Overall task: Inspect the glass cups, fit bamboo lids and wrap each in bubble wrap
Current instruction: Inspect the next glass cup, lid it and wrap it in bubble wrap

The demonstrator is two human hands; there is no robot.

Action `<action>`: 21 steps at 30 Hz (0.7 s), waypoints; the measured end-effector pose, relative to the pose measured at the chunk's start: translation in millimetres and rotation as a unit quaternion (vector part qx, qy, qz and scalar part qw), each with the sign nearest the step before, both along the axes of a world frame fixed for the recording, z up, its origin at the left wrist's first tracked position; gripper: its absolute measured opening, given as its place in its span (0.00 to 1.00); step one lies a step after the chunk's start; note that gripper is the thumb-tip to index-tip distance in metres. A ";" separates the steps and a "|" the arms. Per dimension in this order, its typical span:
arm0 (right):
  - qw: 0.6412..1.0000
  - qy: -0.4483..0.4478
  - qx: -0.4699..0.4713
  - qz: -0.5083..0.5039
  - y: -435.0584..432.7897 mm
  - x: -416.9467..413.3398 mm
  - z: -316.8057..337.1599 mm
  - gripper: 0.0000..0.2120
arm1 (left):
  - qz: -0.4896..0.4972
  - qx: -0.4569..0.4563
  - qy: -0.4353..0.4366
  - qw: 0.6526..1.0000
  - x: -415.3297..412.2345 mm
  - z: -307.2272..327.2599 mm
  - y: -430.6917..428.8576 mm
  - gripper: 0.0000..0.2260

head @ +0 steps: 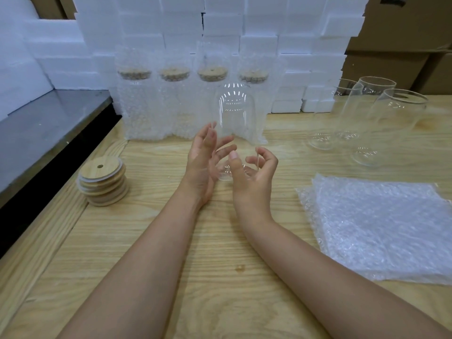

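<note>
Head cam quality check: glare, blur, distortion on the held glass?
Head view: soft even light, faint shadows; small white highlights streak the held glass cup, whose edges nearly vanish against the wrapped cups behind; left hand fingertips slightly motion-blurred; wide-angle bending tilts the bare cups at right; foam blocks near overexposed.

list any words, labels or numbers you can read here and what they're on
Unreadable: black print on the cardboard box, top right, cut off by the frame edge and blurred.
No text visible on the glass cup, bamboo lids or bubble wrap.
</note>
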State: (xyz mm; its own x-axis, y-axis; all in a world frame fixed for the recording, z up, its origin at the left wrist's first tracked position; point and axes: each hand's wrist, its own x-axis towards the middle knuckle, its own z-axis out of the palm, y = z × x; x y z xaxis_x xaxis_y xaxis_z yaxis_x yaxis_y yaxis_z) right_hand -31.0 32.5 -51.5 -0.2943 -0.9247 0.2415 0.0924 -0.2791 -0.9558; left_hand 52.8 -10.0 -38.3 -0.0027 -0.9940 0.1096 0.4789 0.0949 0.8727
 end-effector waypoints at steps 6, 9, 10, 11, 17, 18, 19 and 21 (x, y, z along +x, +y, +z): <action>0.993 -0.098 0.048 0.037 -2.4 -0.7 1.2 0.22 | -0.052 0.035 0.011 0.998 0.0 3.5 2.0 0.50; 0.985 -0.152 0.060 0.056 -2.4 0.2 2.2 0.14 | -0.088 0.044 0.006 0.995 -0.6 5.0 4.2 0.55; 0.981 -0.172 0.064 0.061 -2.8 0.0 2.5 0.10 | -0.096 0.047 0.007 0.994 -1.1 5.2 4.8 0.57; 0.978 -0.186 0.069 0.063 -3.0 -0.4 3.1 0.07 | -0.102 0.050 0.006 0.994 -1.3 5.3 4.9 0.57; 0.983 -0.165 0.051 0.064 -3.6 0.7 2.2 0.09 | -0.094 0.040 0.002 0.995 -0.4 3.1 2.7 0.50; 0.985 -0.151 0.051 0.058 -3.6 1.2 2.2 0.12 | -0.088 0.039 0.003 0.995 0.2 2.6 2.3 0.49; 0.988 -0.135 0.052 0.053 -3.7 1.6 2.5 0.14 | -0.082 0.036 0.001 0.996 0.8 2.3 2.1 0.49; 0.992 -0.103 0.053 0.048 -3.3 2.2 2.4 0.16 | -0.070 0.032 -0.002 0.997 1.5 1.9 2.1 0.48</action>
